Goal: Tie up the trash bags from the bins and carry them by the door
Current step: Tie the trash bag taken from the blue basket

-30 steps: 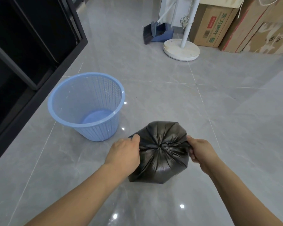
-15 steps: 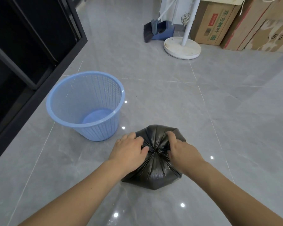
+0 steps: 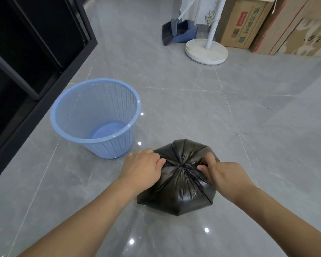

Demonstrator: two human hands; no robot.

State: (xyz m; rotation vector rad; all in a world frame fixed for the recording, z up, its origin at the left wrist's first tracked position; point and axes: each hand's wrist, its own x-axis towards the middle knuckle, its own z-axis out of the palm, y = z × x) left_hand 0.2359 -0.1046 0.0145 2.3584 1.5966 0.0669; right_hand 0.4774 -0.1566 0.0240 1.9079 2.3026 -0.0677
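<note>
A full black trash bag (image 3: 182, 190) sits on the grey tiled floor in front of me, its top gathered into a tight pucker at the centre. My left hand (image 3: 143, 168) grips the bag's plastic on the left of the pucker. My right hand (image 3: 220, 173) pinches the plastic on the right of it, thumb and fingers closed on the folds. A light blue mesh bin (image 3: 95, 117) stands empty to the left of the bag, without a liner.
Black furniture (image 3: 26, 62) runs along the left. At the back stand a white fan base (image 3: 206, 51), a blue dustpan with a broom (image 3: 178, 32) and several cardboard boxes (image 3: 246, 26). Grey tiles stretch to the right.
Both hands came in from the bag's outer sides to the gathered centre, then drew slightly apart while still holding the plastic. The bag stays on the floor.
</note>
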